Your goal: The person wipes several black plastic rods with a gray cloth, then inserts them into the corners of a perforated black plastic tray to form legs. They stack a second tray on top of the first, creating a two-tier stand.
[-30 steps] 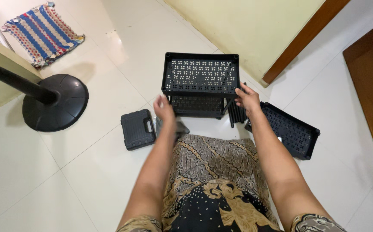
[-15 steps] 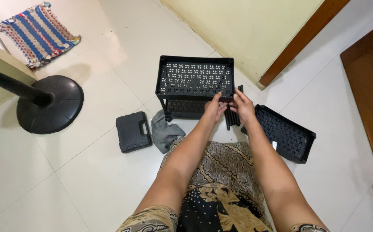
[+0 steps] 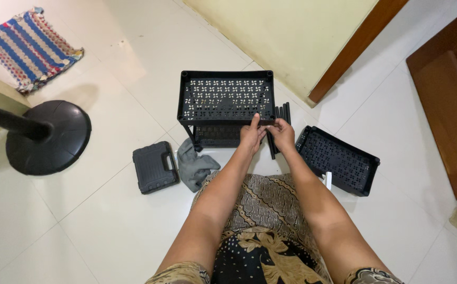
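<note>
Looking down over my lap at the white tiled floor point(image 3: 107, 226). Both my hands meet at the front right corner of the black perforated rack point(image 3: 226, 100), whose top tray stands on short legs above a lower tray point(image 3: 218, 135).

Left hand point(image 3: 251, 135): fingers curled, tips laid against the front rim of the top tray near its right corner. Whether it pinches anything I cannot tell; the grip is hidden by the knuckles.

Right hand point(image 3: 282, 134): fingers bent narrow, closed about the top of a thin black rod point(image 3: 271, 150) that runs down toward the floor just beside the rack's corner. The two hands touch or nearly touch at the fingertips.

More black rods point(image 3: 283, 111) lie in a bundle on the floor just behind my right hand, next to the rack's right side.

Surroundings: a second loose black perforated tray point(image 3: 339, 160) lies tilted on the floor to my right, near my right forearm. A grey cloth point(image 3: 193, 165) is crumpled to the left of my lap, with a small black plastic case point(image 3: 155, 167) just beside it. Further left, the round black base of a stand point(image 3: 52, 138). A striped woven mat point(image 3: 26, 48) lies at far upper left. Yellow wall point(image 3: 291, 37) beyond the rack.
</note>
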